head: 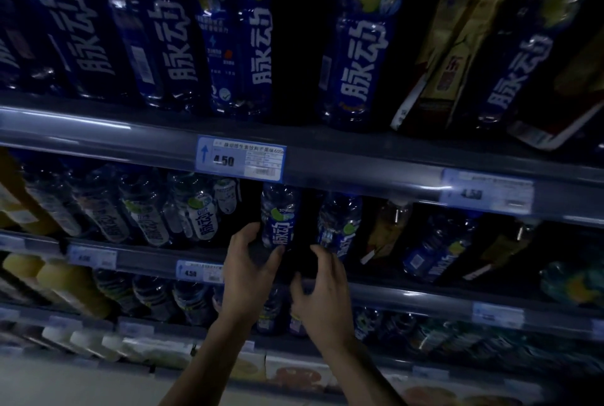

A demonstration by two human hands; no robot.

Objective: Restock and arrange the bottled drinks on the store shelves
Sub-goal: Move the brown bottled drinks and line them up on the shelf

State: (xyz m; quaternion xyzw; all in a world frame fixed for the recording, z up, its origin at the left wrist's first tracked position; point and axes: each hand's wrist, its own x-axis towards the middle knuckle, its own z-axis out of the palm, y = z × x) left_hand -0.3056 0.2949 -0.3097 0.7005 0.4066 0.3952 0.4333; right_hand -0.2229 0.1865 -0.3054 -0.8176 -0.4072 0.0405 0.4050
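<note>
Blue bottle (279, 226) in left hand (251, 258)

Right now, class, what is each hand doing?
Left hand: closed around the lower part of a blue-labelled bottle on the middle shelf.
Right hand: open, fingers spread, holding nothing.

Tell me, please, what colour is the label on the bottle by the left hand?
Dark blue with white characters, seen in the head view.

Dim store aisle with little light. Long grey metal shelf rails (327, 150) run across, tier upon tier, above and below the hands, glinting faintly. A blue-and-white paper price tag marked 4.50 (240, 159) sits just above the hands; a pale floor strip (65, 386) lies lower left.
</note>
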